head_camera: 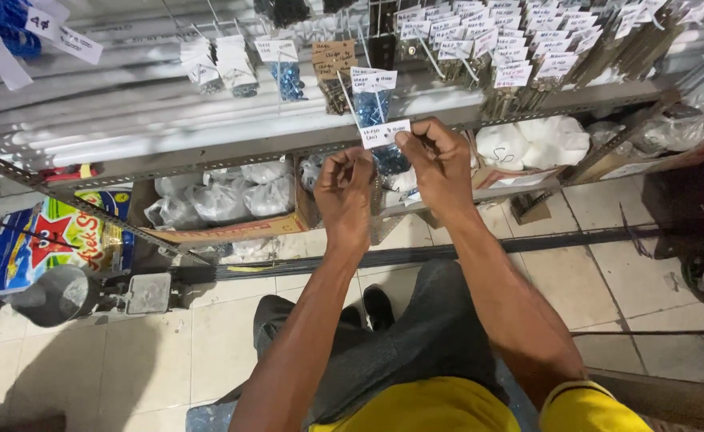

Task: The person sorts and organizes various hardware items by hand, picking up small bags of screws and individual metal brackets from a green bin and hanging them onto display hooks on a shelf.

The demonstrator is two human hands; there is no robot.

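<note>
Clear plastic forms the small packet, which holds blue hardware pieces and carries a white paper label at its top. There is one view only, from the head camera looking down.

Landmark: the grey metal shelf rail that runs across the frame from lower left to upper right.

The packet hangs just in front of the rail, near its middle. The right hand pinches the right edge of the label between thumb and forefinger; the fingers are closed on the paper. The left hand sits just below the rail and to the left of the packet, with fingers curled inward at the packet's lower left edge. Whether these fingers actually clamp the packet cannot be told, as they face away from the camera.

Above the rail, further labelled packets hang from hooks: a second blue-filled packet, and a dense row of white tags toward the upper right.

Below the rail, cardboard boxes hold clear bags of white fittings. More white bagged goods lie to the right. At the far left below the rail stands a blue and yellow printed sack, with a grey metal funnel-shaped part in front of it on the tiled floor.
</note>
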